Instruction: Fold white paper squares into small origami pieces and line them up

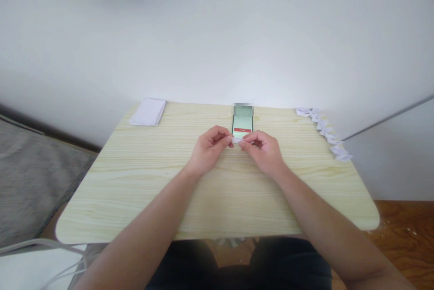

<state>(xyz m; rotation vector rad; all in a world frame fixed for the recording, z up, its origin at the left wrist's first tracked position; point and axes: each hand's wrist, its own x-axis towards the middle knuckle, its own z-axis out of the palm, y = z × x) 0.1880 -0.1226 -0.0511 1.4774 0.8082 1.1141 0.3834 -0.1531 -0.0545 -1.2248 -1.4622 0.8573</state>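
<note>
Between my two hands is a small piece of folded white paper (237, 140), held above the middle of the table. My left hand (210, 147) pinches its left end between thumb and fingers. At the other end, my right hand (263, 149) grips it the same way. Fingertips cover much of the paper, so its exact folded shape is hard to make out. Just behind it a phone (243, 122) with a lit green screen and a red bar lies on the table, its near end partly hidden by the paper and fingers.
A stack of white paper sheets (148, 112) lies at the table's back left. Several folded white paper pieces (325, 131) line the right edge. The wood-grain table (145, 181) meets a white wall (217, 36) behind. White cables (44, 242) run at the lower left.
</note>
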